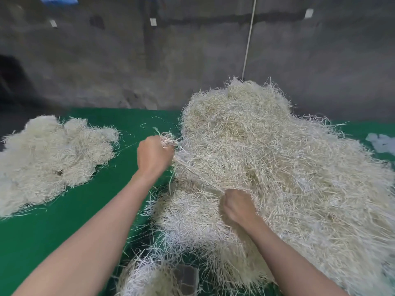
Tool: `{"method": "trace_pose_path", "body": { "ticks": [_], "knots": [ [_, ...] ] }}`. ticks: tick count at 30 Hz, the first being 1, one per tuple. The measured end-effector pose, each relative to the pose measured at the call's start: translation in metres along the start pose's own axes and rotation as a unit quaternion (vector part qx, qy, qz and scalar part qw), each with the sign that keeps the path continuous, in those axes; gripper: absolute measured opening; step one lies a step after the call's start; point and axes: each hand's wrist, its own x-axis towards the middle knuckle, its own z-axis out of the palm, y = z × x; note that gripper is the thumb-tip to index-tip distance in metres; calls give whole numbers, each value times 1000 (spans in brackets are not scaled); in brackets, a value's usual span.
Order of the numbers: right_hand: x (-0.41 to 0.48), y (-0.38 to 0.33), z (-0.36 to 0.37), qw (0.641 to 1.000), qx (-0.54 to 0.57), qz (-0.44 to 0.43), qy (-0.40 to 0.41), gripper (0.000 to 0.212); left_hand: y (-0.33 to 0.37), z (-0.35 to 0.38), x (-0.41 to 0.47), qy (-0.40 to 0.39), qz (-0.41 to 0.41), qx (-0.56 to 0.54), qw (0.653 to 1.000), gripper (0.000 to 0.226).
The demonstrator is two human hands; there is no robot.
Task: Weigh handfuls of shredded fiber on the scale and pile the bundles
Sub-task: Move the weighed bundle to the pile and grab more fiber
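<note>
Head cam: both hands, left hand (154,155) & right hand (237,205), grip taut fiber strand (198,175).

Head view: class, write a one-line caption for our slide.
Left hand and right hand grip a taut fiber strand over the large heap; a smaller pile lies left.

Left hand (154,155) and right hand (237,205) grip a taut strand (198,177) over the fiber heap (277,159).

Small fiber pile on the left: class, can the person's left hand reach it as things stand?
Probably yes: only bare table lies between the left hand and the small pile, though that hand grips a strand pulled taut to the right hand.
</note>
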Motion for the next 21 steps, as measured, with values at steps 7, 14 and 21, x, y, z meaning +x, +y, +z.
{"method": "trace_pose_path", "body": {
  "ticks": [7, 14, 21],
  "knots": [
    [-6, 25, 6, 999, 7, 34, 5, 23, -7, -21, 5, 49, 5, -15, 999, 39],
    [-11, -18, -25, 994, 105, -26, 0, 52, -11, -24, 8, -16, -41, -23, 999, 37],
    [-2, -89, -50, 932, 340, -115, -48, 94, 19, -27, -6, -96, -115, -261, 954, 25]
  ]
}}
